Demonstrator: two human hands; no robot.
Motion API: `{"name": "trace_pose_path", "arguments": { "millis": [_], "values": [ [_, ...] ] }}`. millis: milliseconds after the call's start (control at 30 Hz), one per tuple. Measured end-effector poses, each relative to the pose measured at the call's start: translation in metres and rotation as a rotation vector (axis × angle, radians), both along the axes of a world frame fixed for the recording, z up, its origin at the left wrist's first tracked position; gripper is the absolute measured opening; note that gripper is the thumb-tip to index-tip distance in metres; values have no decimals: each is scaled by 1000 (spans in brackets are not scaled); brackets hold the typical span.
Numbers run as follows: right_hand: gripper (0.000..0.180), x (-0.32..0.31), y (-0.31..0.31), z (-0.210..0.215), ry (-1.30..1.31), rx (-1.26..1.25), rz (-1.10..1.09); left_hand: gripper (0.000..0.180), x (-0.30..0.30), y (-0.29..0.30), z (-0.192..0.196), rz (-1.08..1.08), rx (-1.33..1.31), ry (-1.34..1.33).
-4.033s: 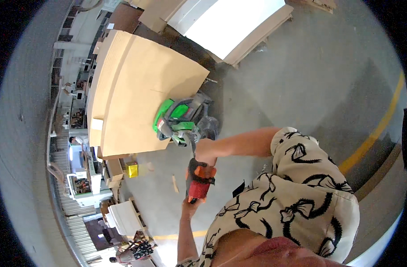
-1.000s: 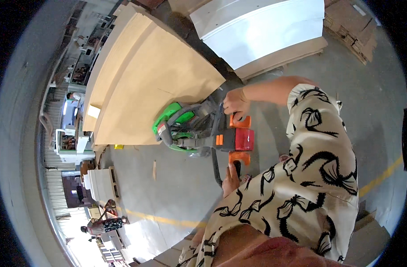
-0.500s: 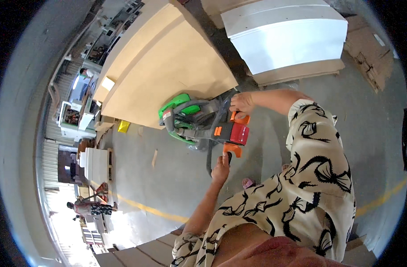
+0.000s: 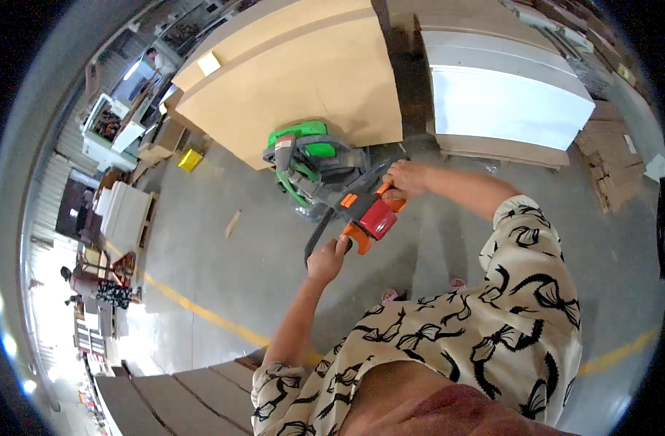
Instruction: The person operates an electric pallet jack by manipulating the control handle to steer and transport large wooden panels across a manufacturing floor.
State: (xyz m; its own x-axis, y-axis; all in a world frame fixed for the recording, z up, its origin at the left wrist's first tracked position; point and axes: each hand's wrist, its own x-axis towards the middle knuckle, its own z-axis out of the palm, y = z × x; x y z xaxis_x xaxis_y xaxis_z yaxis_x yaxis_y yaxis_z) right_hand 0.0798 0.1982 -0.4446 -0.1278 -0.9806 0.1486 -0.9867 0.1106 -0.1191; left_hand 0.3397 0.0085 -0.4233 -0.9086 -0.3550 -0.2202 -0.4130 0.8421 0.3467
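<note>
An electric pallet truck (image 4: 301,139) with a green and black body stands in front of me, against a tall stack of brown boards (image 4: 296,94). Its tiller head (image 4: 378,219) is tilted toward me, with a red cap and an orange grip on each side. My left hand (image 4: 327,261) is closed round the near-left grip, thumb on top. The far-right grip is in my right hand (image 4: 406,179), fingers curled over it. The truck's forks are hidden from view.
Right of the brown stack is a white-faced stack (image 4: 503,105) on a pallet, then flattened cardboard (image 4: 612,156). A yellow bin (image 4: 190,160) and a thin strip (image 4: 233,223) lie left. Farther left, a person (image 4: 103,287) stands by a red pallet truck (image 4: 124,267). Boards (image 4: 180,403) line the lower left.
The tiller head has swung round, its red end now pointing more toward the lower right. My left hand has moved left with its grip. My view has shifted, with the right stack farther right.
</note>
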Motion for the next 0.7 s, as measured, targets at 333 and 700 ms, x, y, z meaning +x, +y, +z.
{"name": "trace_pose_path", "arguments": {
  "millis": [333,700],
  "values": [
    [50,13,-22,1,-145,137,-68,57,15,-17,0,8,-133,150],
    [65,33,-36,8,-122,137,-106,55,27,-52,-14,23,-107,122]
  ]
}}
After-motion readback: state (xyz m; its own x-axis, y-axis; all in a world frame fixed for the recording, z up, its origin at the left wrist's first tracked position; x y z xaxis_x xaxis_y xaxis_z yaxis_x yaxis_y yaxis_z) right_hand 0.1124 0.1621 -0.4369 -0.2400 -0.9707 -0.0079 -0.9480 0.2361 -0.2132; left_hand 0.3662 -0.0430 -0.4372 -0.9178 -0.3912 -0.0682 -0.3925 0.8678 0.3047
